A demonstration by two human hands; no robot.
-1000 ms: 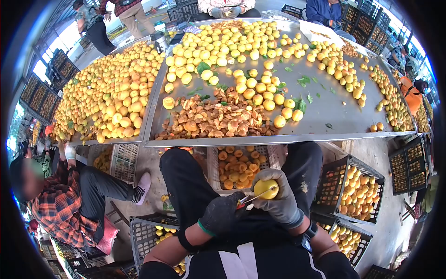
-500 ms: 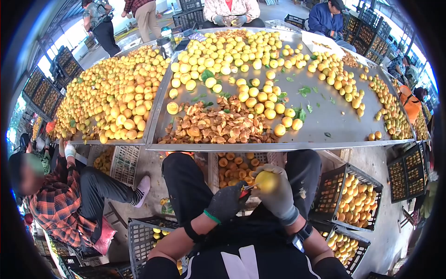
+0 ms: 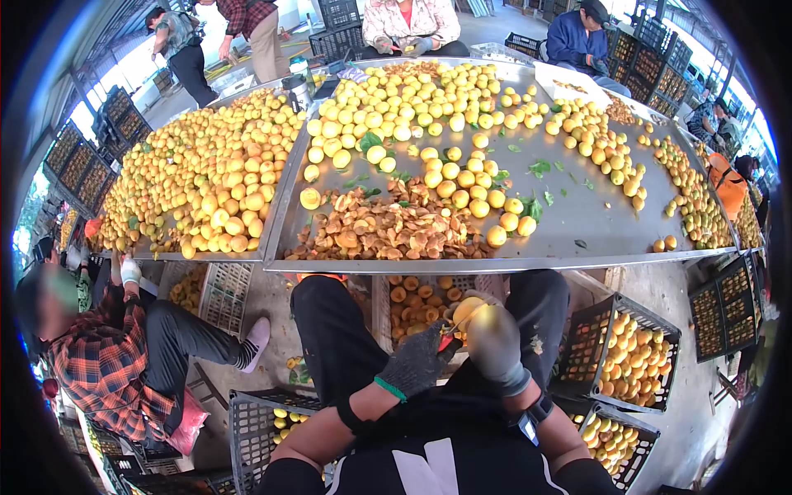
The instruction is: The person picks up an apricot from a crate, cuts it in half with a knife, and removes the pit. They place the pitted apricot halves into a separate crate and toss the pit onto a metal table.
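Observation:
My left hand [image 3: 412, 360], in a dark knit glove with a green cuff, is closed round the red handle of a small knife [image 3: 446, 341]. Its short blade points up toward a yellow fruit [image 3: 470, 312], peach- or apricot-like, in my right hand [image 3: 497, 351]. The grey glove of that hand wraps the fruit from the right, and part of it is blurred. Both hands are close together between my knees, over a crate of cut orange fruit halves [image 3: 410, 307]. Beyond them on the metal table lies a heap of brown-orange scraps [image 3: 396, 224].
Whole yellow fruits [image 3: 371, 107] cover much of the metal table [image 3: 586, 219], with loose leaves among them. Black crates of fruit [image 3: 631, 355] stand to my right, another crate [image 3: 247, 429] at my left. A person in a plaid shirt [image 3: 107, 363] sits to my left; others sit across.
My left hand with the knife has shifted slightly right and up. My right hand has turned the fruit, which now shows higher above the glove with a line across it.

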